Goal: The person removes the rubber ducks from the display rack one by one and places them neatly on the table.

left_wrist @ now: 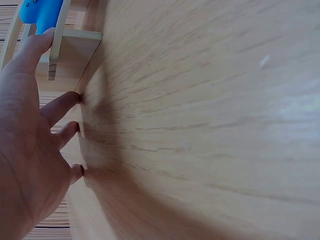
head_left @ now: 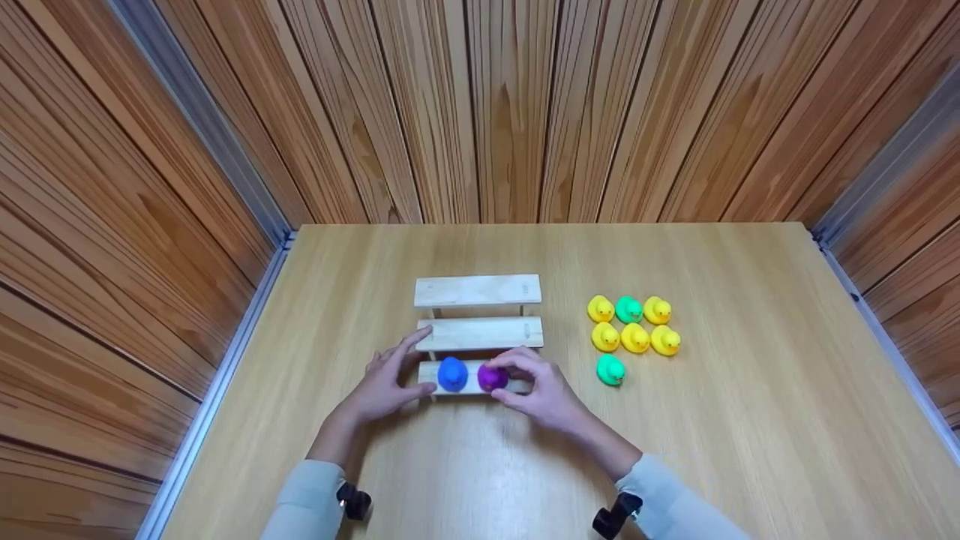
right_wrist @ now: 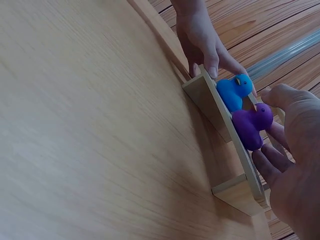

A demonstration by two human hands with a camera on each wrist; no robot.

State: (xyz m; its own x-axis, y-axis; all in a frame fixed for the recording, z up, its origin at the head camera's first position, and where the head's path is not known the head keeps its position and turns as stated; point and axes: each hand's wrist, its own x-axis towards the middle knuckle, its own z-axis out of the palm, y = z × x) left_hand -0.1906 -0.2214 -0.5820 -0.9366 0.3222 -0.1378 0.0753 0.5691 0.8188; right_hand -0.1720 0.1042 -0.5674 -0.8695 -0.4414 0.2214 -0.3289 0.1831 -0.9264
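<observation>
A small wooden three-step stand has its top step [head_left: 478, 290] at the back and its middle step [head_left: 484, 334] before it. On the lowest step sit a blue rubber duck [head_left: 452, 374] and, right of it, a purple rubber duck [head_left: 491, 377]. My right hand [head_left: 547, 394] pinches the purple duck between thumb and fingers. At the stand's left end, my left hand [head_left: 382, 386] is spread wide, its thumb touching the lowest step beside the blue duck and its index finger reaching the middle step. Its other fingers extend outside the stand in the left wrist view.
Right of the stand, several yellow rubber ducks [head_left: 635, 338] are grouped on the wooden table [head_left: 750, 420] with a green duck [head_left: 628, 309] among them. Another green duck [head_left: 610, 370] sits in front. Wood-panelled walls [head_left: 510, 112] enclose the table's back and sides.
</observation>
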